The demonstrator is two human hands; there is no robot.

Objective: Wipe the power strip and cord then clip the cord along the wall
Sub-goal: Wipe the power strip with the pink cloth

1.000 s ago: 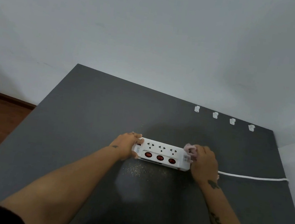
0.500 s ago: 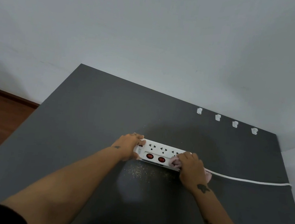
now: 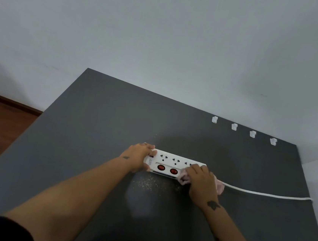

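Since a second ago your right hand [image 3: 202,182] has slid inward from the cord end of the power strip [image 3: 171,164], and it now covers the right third of the body, hiding the third red switch that showed before. Your left hand [image 3: 140,157] has not shifted from the strip's left end.

You have the power strip lying flat on the dark grey bench [image 3: 93,132], about mid-bench, socket face up. Its long axis runs left to right, roughly parallel to the far wall [image 3: 163,41], tilted a little so the right end sits nearer you. The cord end points right. From under your right hand the white cord [image 3: 264,194] trails along the bench to its right edge.

Your right grip is clenched on a pale pink cloth [image 3: 184,177], pressed against the strip's right part; a corner of cloth also pokes out past the wrist side. Your left grip is clamped around the strip's left end, fingers over the far edge and thumb on the near side.

Two red switches [image 3: 167,169] and the sockets above them stay visible between your hands. Four white clips [image 3: 234,126] sit in a row near the bench's far edge, well apart from the strip. Pale specks [image 3: 151,184] lie on the bench just in front of the strip
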